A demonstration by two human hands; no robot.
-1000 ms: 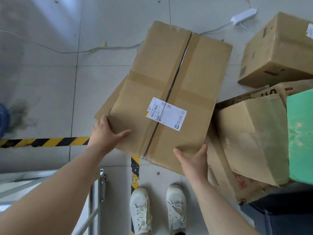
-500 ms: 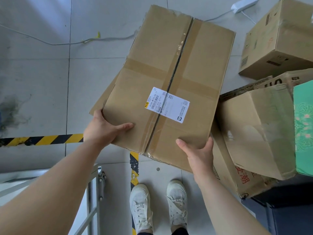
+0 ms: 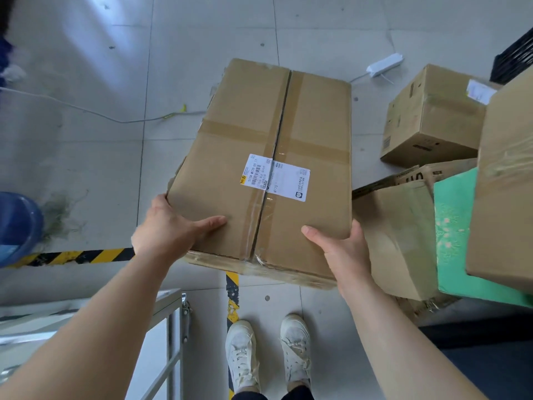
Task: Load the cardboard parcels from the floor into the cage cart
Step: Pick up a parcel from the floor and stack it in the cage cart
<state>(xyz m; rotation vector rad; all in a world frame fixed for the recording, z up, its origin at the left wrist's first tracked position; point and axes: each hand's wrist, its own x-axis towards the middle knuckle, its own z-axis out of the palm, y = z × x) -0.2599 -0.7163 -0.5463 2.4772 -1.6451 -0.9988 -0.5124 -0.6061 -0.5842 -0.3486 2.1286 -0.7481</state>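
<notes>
A large flat cardboard parcel (image 3: 248, 145) with brown tape and a white shipping label is held off the floor in front of me. My left hand (image 3: 170, 229) grips its near left corner, thumb lying on the top face. My right hand (image 3: 343, 249) grips the near right corner, thumb on top, fingers hidden underneath. A metal frame of the cage cart (image 3: 173, 321) shows at the lower left, beside my left forearm. More cardboard parcels (image 3: 429, 116) lie on the floor at the right.
A tilted open carton (image 3: 401, 241), a green box (image 3: 452, 226) and a big carton (image 3: 507, 180) crowd the right side. A white power strip (image 3: 385, 64) and its cable lie on the tiles. Yellow-black tape (image 3: 75, 256) marks the floor. A blue container (image 3: 17, 226) sits at left.
The parcel has risen and turned squarer to me, with both hands keeping their hold. The view has shifted, bringing the blue container and the big right-hand carton into view.
</notes>
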